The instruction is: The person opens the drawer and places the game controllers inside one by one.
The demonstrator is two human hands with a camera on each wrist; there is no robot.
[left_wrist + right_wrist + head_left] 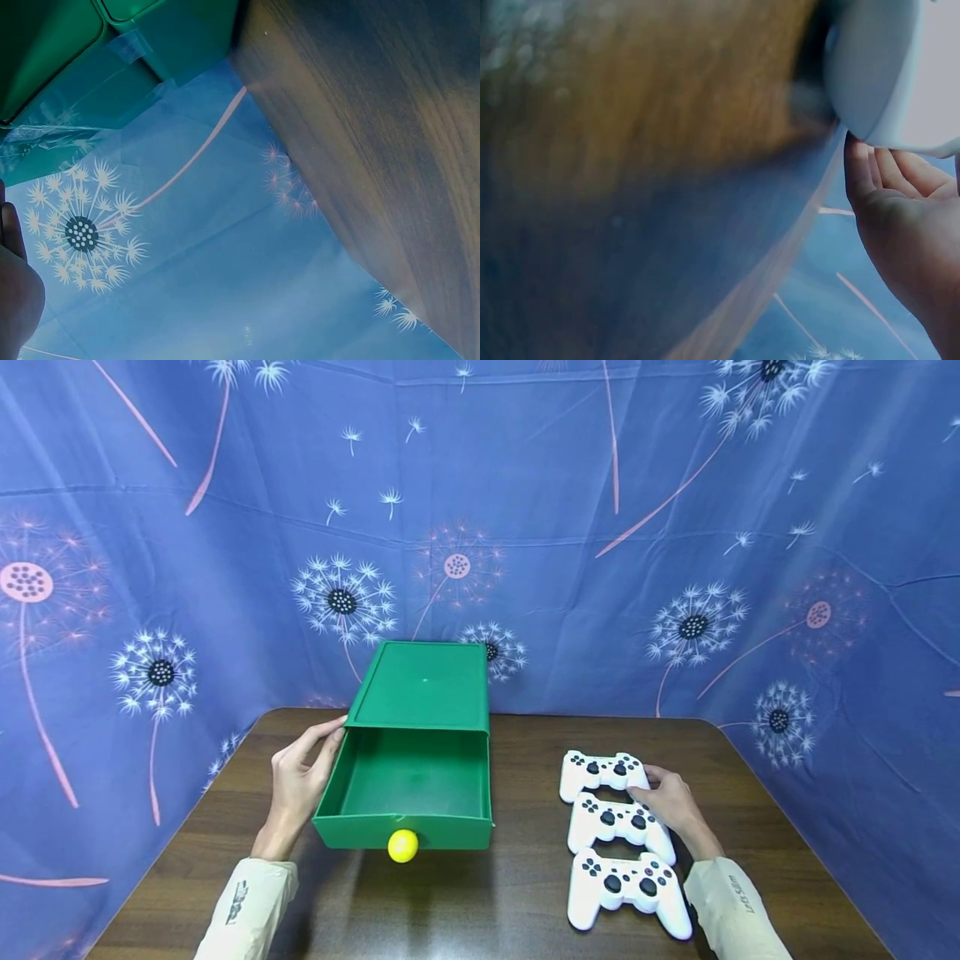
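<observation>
A green drawer box point(425, 685) stands on the table with its drawer point(416, 832) pulled out; no contents show in the drawer. A yellow ball knob point(402, 846) sits on the drawer front. My left hand point(300, 781) rests against the box's left side near the front edge, fingers extended. Three white game controllers lie in a column at right: the far controller point(581, 779), the middle controller point(588, 831) and the near controller point(626, 870). With thumb and fingers, my right hand point(675, 802) pinches the far controller's right grip; the fingertips are partly hidden.
The brown wooden table point(525, 893) has its back edge against a blue dandelion-print cloth point(540, 593), which also hangs at both sides. Clear tape point(129, 46) shows on the green box in the left wrist view.
</observation>
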